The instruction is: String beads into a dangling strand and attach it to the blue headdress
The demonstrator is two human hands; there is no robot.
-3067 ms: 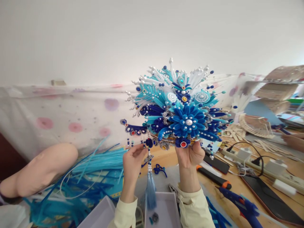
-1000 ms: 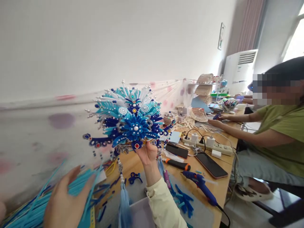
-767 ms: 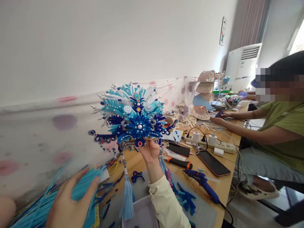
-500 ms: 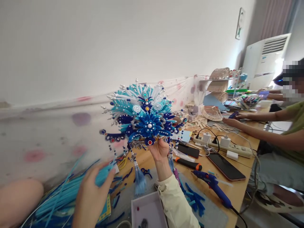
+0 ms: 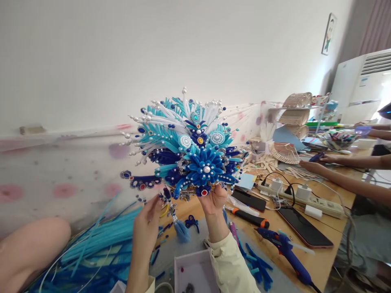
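Observation:
A blue, turquoise and white headdress (image 5: 205, 162), covered in pearls, gem-like stones and a large dark-blue flower, is held up at the centre. My right hand (image 5: 216, 201) grips its lower rim from underneath, fingers partly hidden behind it. At the lower left of the headdress, my left hand (image 5: 149, 215) has its fingers pinched together at a dangling beaded strand (image 5: 162, 197). A pale blue tassel (image 5: 182, 231) hangs just right of that hand. Below, a white box (image 5: 195, 264) with a few small bits inside stands between my forearms.
Turquoise chenille stems (image 5: 100, 236) lie at left, beside a bare limb (image 5: 36, 248). On the right are a blue glue gun (image 5: 284, 248), orange-black cutter (image 5: 250, 217), phones, a power strip (image 5: 305, 197) and cables. Another person's arms (image 5: 336, 171) reach over a wooden-stick fan (image 5: 284, 152).
My left hand has moved up and right from above the chenille stems to the headdress's hanging beads, its fingers closing. The headdress appears larger and nearer; the view has turned slightly left.

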